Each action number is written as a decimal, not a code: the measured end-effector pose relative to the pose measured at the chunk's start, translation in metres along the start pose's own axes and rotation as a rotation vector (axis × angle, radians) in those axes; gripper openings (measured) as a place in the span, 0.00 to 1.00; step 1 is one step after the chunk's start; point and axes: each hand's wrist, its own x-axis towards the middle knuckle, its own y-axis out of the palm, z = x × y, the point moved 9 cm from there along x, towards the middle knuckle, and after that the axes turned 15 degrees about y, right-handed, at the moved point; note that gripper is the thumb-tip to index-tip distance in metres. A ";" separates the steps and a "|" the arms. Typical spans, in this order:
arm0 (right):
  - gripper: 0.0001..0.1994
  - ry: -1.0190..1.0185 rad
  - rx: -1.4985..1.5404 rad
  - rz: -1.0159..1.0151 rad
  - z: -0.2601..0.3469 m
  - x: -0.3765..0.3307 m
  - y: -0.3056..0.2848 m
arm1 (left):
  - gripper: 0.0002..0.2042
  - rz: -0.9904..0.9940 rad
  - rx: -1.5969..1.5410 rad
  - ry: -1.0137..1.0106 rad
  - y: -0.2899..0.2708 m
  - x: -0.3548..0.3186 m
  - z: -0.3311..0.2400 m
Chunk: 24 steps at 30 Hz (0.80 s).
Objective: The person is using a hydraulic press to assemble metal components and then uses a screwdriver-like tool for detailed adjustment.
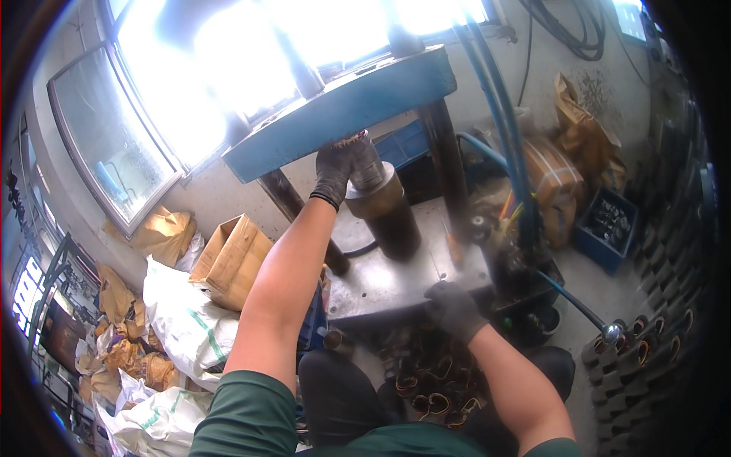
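My left hand (335, 174), in a dark grey glove, reaches under the blue press plate (350, 103) and is closed around the side of a grey metal cylinder (368, 169). That cylinder stands on the thick round press ram (387, 217), just below the plate; its far side is hidden. Farther down, my right hand (454, 311), also gloved, is at the front edge of the shiny metal bed (403, 286). Its fingers look stretched out over the edge, with nothing visible in them.
Dark ring-shaped parts (438, 381) lie in a heap below the bed, with many more stacked at right (640, 358). A ball-ended lever (611, 332) juts out at right. White sacks (183, 320) and a cardboard box (231, 263) stand left; a blue crate (607, 228) sits right.
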 end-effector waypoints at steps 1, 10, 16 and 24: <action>0.15 -0.005 -0.004 0.004 -0.002 -0.001 0.000 | 0.30 0.012 -0.097 -0.003 0.008 -0.003 -0.002; 0.14 -0.031 -0.022 0.013 0.004 -0.001 0.005 | 0.26 0.055 -0.092 -0.006 0.008 0.011 0.031; 0.13 -0.072 -0.006 -0.006 0.024 0.000 -0.003 | 0.28 -0.073 -0.625 -0.028 -0.002 0.024 0.056; 0.12 0.007 -0.068 0.013 0.001 -0.014 -0.012 | 0.30 0.149 0.016 0.101 0.017 0.000 0.013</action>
